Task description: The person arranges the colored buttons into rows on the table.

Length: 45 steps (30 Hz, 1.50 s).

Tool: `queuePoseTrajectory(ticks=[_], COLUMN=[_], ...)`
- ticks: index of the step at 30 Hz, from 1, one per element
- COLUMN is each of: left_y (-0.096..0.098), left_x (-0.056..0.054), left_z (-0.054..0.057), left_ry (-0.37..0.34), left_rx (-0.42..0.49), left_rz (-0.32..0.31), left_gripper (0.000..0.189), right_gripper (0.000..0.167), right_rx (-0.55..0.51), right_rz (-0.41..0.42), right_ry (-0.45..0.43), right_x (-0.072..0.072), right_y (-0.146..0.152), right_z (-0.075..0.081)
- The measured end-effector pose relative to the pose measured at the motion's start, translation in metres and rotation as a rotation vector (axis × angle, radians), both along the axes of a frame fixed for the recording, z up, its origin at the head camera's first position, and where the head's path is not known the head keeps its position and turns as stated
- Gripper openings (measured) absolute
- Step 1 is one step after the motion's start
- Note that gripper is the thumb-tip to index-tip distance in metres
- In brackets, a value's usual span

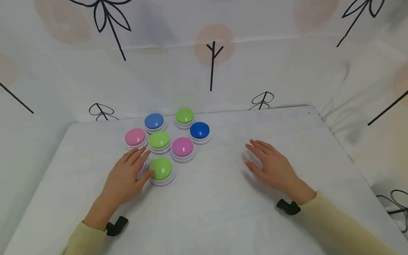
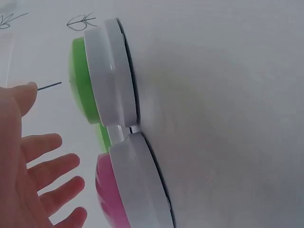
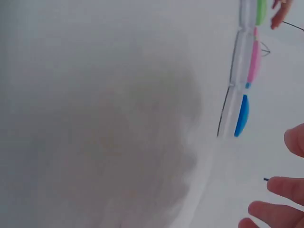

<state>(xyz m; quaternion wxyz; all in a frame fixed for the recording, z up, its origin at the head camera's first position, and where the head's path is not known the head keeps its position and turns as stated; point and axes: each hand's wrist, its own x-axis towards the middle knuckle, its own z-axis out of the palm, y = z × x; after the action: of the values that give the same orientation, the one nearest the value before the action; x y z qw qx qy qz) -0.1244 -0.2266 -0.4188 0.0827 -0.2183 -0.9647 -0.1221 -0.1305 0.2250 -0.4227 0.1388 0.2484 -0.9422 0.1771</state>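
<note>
Left hand: one, bare, fingers spread and nearly straight; pale ground shows between fingertips and domes. Green button: one, domed, pale base with dark underside, resting on the pale tabletop. Pink button: one, similar base, just beside the green, nearer the tabletop's left edge; darker streaks on dome. Second green button: one, mostly hidden behind these two, nearer the far edge. Backdrop: pale, with dark leaf drawing.
</note>
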Motion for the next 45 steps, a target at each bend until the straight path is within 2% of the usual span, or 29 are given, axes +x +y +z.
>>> queuePoseTrajectory(ticks=[5,8,11,14,19,25,32,36,45], left_y=[-0.001,-0.002,-0.003,-0.005,-0.007,-0.01,-0.009,-0.008,-0.007], left_x=[-0.003,-0.005,-0.008,-0.011,-0.017,-0.022,-0.023,-0.024,-0.024], left_z=[-0.002,-0.003,-0.003,-0.003,-0.002,-0.001,-0.001,-0.002,-0.004], left_ry=[-0.122,-0.195,-0.249,-0.289,-0.315,-0.319,-0.369,-0.393,-0.369], left_rx=[0.225,0.346,0.421,0.458,0.443,0.386,0.358,0.344,0.322], left_rz=[0.019,0.018,0.004,-0.024,-0.092,-0.156,-0.143,-0.143,-0.162], left_gripper=[0.056,0.053,0.051,0.05,0.051,0.055,0.056,0.061,0.062], right_gripper=[0.045,0.042,0.039,0.036,0.035,0.037,0.042,0.043,0.041], right_rx=[-0.181,-0.304,-0.419,-0.493,-0.565,-0.571,-0.572,-0.557,-0.56], right_rz=[0.018,0.044,0.08,0.101,0.137,0.199,0.256,0.262,0.258], right_ry=[-0.134,-0.261,-0.381,-0.469,-0.585,-0.65,-0.652,-0.633,-0.612], right_x=[-0.003,-0.007,-0.011,-0.014,-0.018,-0.022,-0.023,-0.024,-0.022], right_y=[-0.014,-0.025,-0.042,-0.06,-0.094,-0.136,-0.173,-0.185,-0.197], right_z=[-0.003,-0.006,-0.01,-0.014,-0.018,-0.023,-0.025,-0.028,-0.03])
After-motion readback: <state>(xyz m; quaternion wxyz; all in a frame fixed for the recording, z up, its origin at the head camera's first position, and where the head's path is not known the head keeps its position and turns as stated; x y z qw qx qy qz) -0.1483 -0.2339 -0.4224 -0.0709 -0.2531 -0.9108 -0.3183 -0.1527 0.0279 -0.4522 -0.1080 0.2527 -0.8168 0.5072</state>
